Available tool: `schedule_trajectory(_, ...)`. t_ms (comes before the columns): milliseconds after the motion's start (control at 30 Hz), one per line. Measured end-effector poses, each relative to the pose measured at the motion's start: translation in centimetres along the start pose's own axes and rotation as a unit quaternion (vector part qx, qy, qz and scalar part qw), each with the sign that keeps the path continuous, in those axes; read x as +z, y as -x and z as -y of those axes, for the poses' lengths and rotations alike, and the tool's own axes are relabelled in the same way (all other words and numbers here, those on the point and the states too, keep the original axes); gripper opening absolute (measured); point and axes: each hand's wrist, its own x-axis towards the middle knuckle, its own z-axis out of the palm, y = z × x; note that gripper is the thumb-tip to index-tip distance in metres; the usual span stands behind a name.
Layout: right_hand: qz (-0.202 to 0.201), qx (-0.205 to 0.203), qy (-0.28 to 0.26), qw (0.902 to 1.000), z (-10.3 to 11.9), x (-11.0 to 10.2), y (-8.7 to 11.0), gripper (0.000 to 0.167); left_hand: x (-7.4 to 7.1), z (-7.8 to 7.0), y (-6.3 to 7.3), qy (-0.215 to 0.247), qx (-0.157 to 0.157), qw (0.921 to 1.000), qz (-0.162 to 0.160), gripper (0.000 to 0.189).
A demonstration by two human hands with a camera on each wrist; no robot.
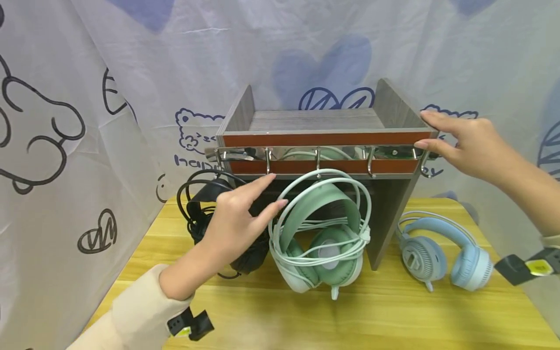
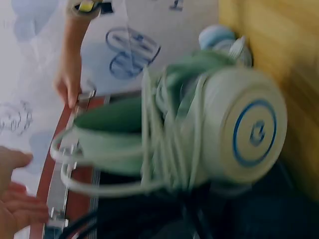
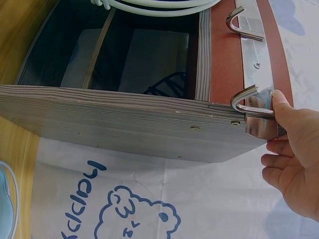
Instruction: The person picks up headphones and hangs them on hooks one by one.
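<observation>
Green headphones [image 1: 323, 248] with a coiled pale cable hang in the middle of a metal hook rail [image 1: 341, 153]. The rail runs across the front of a grey wooden shelf [image 1: 393, 104]. My left hand [image 1: 234, 216] is just left of the headphones, thumb and fingers spread and holding nothing. Behind that hand, black headphones [image 1: 203, 194] hang at the rail's left end, partly hidden. My right hand [image 1: 470, 141] grips the shelf's right front corner. In the right wrist view its thumb presses the rail's end by a hook [image 3: 251, 102], with the other fingers curled behind the side panel.
Light blue headphones [image 1: 437, 257] lie on the yellow wood-grain table [image 1: 280, 316], right of the shelf. A white cloth [image 1: 227, 53] with printed drawings hangs behind and along the sides. Bare hooks [image 1: 371, 163] stick out from the right part of the rail.
</observation>
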Motion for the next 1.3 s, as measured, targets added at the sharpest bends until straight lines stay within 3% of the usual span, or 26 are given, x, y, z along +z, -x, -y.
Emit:
schedule_trajectory(233,0.004,0.006,-0.008,0.9999,0.0,0.0,0.0,0.058,-1.5,3.0,-1.8,-0.022,0.101,0.9929,-0.057,0.045)
schedule_trajectory(367,0.005,0.001,-0.003,1.0000,0.0,0.0,-0.1,0.058,-2.4,4.4,-2.8,-0.004,0.106,0.9891,-0.103,0.055)
schedule_trajectory(533,0.006,0.005,-0.007,0.9999,0.0,-0.1,-0.1,0.058,-3.1,6.0,-4.0,-0.028,0.093,0.9868,-0.130,0.063)
schedule_trajectory(667,0.008,0.009,-0.007,0.9999,-0.1,0.0,0.0,0.059,-3.5,7.3,-4.7,-0.044,0.081,0.9882,-0.122,0.065)
schedule_trajectory(933,0.005,0.005,-0.007,1.0000,-0.2,0.1,0.0,0.060,-3.9,9.6,-5.3,-0.054,0.079,0.9935,-0.062,0.063)
schedule_trajectory(1133,-0.008,-0.005,-0.004,0.9999,-0.3,0.2,0.0,0.059,-3.8,10.8,-5.8,-0.036,0.060,0.9968,-0.038,0.077)
schedule_trajectory(1300,-0.012,-0.008,-0.003,0.9999,-0.3,0.3,0.0,0.058,-3.7,11.8,-5.9,-0.018,0.038,0.9990,-0.012,0.070)
